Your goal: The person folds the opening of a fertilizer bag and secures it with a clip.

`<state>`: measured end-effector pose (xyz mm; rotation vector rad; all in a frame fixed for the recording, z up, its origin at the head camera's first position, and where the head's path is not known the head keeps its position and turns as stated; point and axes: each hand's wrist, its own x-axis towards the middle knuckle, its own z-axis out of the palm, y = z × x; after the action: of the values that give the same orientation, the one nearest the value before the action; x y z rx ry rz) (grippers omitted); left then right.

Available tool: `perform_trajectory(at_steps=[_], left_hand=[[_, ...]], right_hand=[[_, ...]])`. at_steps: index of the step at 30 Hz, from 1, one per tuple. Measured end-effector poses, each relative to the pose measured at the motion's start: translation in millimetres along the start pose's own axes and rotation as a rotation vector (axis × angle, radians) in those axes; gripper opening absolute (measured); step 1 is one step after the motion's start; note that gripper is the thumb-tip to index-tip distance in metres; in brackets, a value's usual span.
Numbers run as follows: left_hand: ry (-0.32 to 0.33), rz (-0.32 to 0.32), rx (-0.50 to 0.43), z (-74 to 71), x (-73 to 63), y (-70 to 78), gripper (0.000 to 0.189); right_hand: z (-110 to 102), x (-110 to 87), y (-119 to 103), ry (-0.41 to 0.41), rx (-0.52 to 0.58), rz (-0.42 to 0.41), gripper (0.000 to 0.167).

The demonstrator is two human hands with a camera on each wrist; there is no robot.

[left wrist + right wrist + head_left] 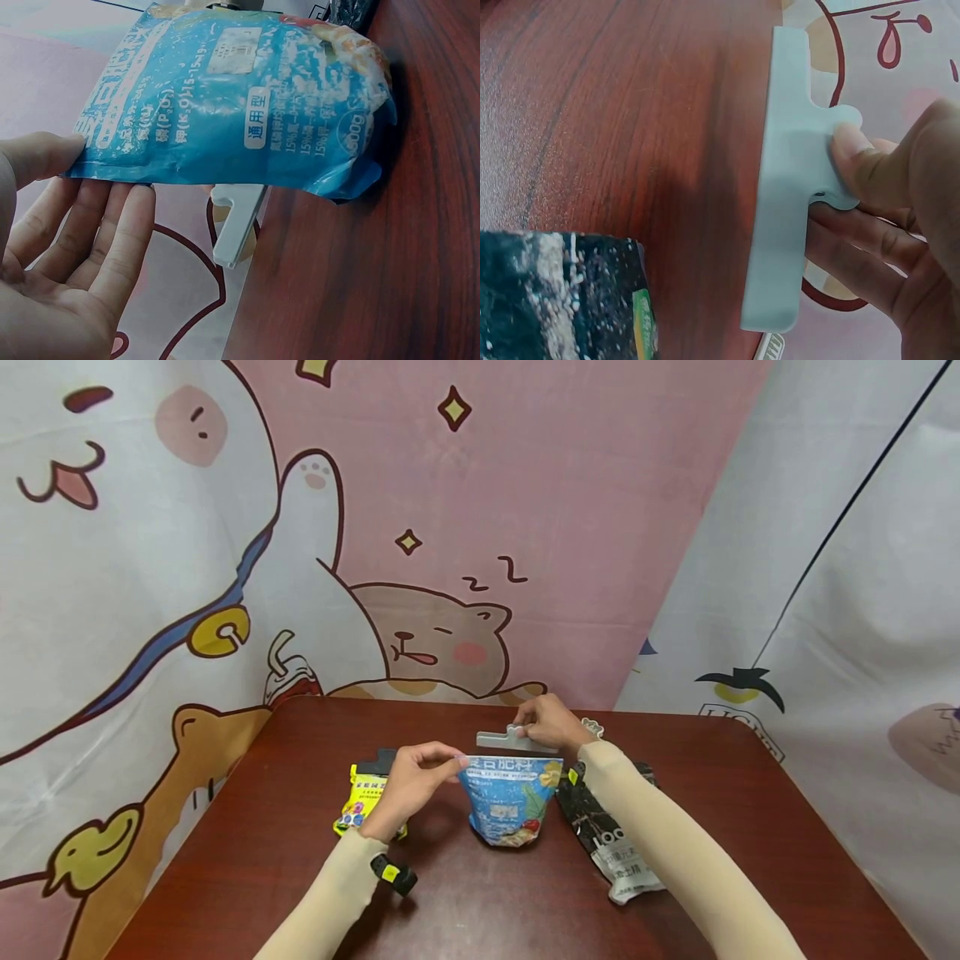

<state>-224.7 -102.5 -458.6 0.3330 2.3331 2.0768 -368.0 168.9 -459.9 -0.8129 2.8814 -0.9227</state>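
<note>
A blue printed bag [501,810] of fertilizer stands upright on the table, its top edge level. My left hand [420,779] pinches that bag's upper left corner between thumb and fingers, as the left wrist view also shows. In my right hand [549,723] is a pale grey bag clip [784,172], held by its handle between thumb and fingers. The clip sits just behind and above the bag's top edge in the head view. Whether it touches the bag I cannot tell.
On the left lies a yellow bag [362,802] with a dark clip [381,762] at its top. A black and white bag [618,856] lies under my right forearm. Behind my right wrist is a small white object [593,727]. A printed cloth [570,527] hangs behind the table [480,910].
</note>
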Motion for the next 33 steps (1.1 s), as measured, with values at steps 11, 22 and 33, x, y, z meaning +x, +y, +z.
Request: perform_trajectory(at_steps=[11, 22, 33], left_hand=[[0.003, -0.004, -0.002, 0.5, 1.2, 0.3, 0.020], [-0.004, 0.001, -0.003, -0.5, 1.1, -3.5, 0.022], [-0.006, 0.009, 0.007, -2.6, 0.9, -3.9, 0.021]], right_hand=[[-20.1, -13.0, -0.8, 0.030, 0.008, 0.019, 0.009], [-44.5, -23.9, -5.7, 0.080, -0.018, 0.062, 0.010], [-66.8, -39.3, -19.1, 0.142, -0.014, 0.041, 0.009]])
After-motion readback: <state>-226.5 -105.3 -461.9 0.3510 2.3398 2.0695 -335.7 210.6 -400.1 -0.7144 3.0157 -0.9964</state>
